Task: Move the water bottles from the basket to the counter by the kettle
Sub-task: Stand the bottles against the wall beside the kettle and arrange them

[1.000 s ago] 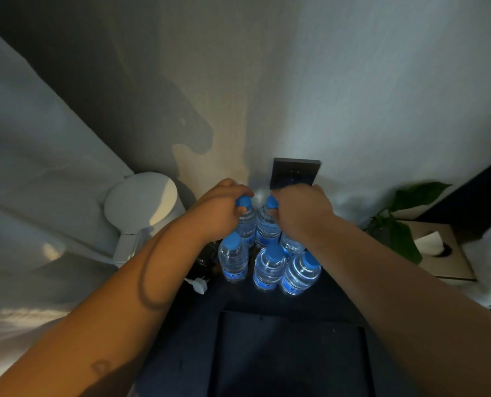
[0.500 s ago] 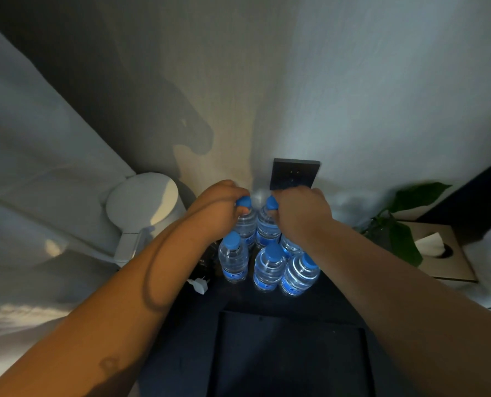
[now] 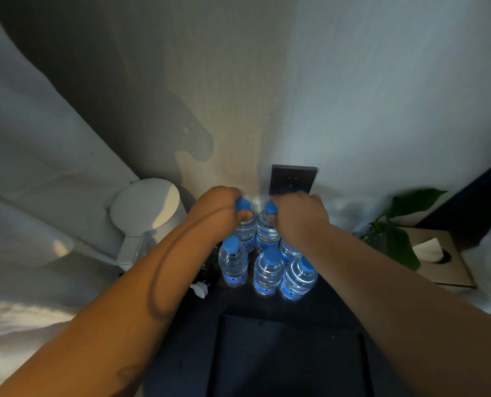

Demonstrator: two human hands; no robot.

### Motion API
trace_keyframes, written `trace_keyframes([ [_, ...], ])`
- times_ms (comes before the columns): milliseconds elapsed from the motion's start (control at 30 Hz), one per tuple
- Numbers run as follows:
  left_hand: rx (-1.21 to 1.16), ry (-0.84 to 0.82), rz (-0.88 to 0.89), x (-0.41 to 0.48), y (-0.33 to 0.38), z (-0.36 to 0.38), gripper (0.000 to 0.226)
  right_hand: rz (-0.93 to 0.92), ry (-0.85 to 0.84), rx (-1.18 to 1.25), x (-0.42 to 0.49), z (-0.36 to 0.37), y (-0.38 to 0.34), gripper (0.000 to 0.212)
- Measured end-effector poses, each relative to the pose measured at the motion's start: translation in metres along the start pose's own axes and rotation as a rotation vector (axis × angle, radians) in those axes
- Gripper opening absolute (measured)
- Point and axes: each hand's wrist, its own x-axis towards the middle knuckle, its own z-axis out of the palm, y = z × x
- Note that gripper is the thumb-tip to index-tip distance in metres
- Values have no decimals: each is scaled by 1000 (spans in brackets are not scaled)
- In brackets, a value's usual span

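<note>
Left hand [image 3: 218, 214]: curled round the neck of the back-left bottle [image 3: 245, 232], centre frame.
Right hand [image 3: 298, 217]: gripping the back-right bottle [image 3: 267, 234] at its cap.
Front bottles [image 3: 268, 270]: three, upright on the dark surface [image 3: 324, 305], right of the kettle [image 3: 145, 213].

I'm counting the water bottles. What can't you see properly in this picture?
Head view:
- Sixth bottle: mostly behind the right forearm; more could hide there.
- Necks of the left back bottle and right back bottle: covered by the left hand and right hand gripping them.
- Dark box: cut off by the bottom edge, too dim to name.
- Kettle: lower part partly behind the left forearm.
</note>
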Motion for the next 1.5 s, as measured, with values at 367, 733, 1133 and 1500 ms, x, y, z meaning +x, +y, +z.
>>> trace_keyframes([
  [367, 33, -51, 37, 2, 2, 1, 28, 0, -4, 4, 0, 0, 2, 28],
  [733, 54, -11, 30, 2, 1, 8, 39, 4, -35, -3, 5, -5, 2, 26],
  [1133, 246, -4, -82, 5, 12, 7, 35, -45, 7, 35, 6, -3, 3, 24],
  [1500, 227, 41, -22, 0, 5, 17, 40, -52, 27, 122, 3, -1, 3, 40],
])
